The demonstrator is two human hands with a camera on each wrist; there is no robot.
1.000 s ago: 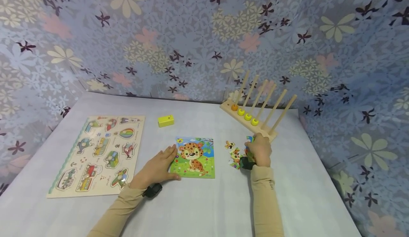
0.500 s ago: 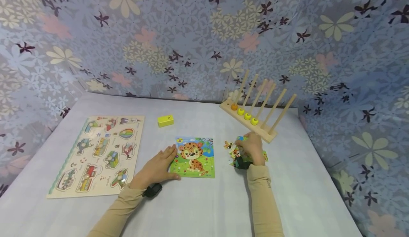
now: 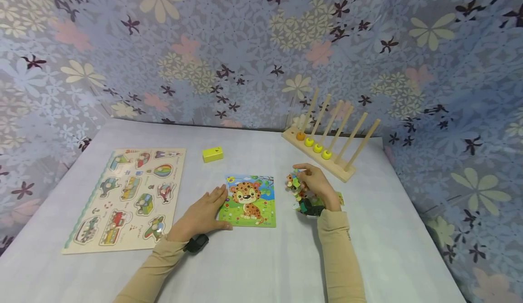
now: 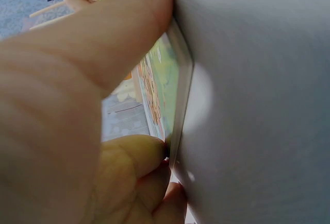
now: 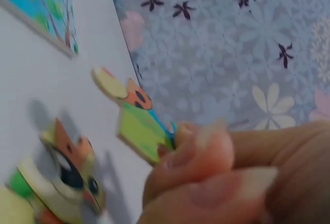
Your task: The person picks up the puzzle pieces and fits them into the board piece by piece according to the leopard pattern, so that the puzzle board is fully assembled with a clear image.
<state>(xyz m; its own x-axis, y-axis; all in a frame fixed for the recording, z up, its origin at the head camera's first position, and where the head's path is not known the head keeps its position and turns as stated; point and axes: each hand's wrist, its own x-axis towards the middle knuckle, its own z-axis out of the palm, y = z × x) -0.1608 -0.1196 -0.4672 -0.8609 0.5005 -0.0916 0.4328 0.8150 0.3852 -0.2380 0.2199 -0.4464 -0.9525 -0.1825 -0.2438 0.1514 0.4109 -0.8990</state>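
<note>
A square leopard picture puzzle lies flat in the middle of the table. My left hand rests against its left side, fingers extended, with the thumb at the lower left corner. The left wrist view shows thumb and fingertips right at the puzzle's edge. To the right, my right hand pinches a small puzzle piece, green with an orange animal face, between thumb and fingers. Below it on the table lies a fox-faced piece. Another green piece shows beside the right wrist; other loose pieces are partly hidden under the hand.
On the left lies a large wooden vehicle puzzle board. A yellow block sits behind the leopard puzzle. At the back right stands a wooden peg rack with upright rods and several beads. A flowered curtain hangs behind the table.
My right hand has moved left from beside the peg rack's front end over the loose pieces, lifting a puzzle piece. The left hand has stayed at the leopard puzzle.
</note>
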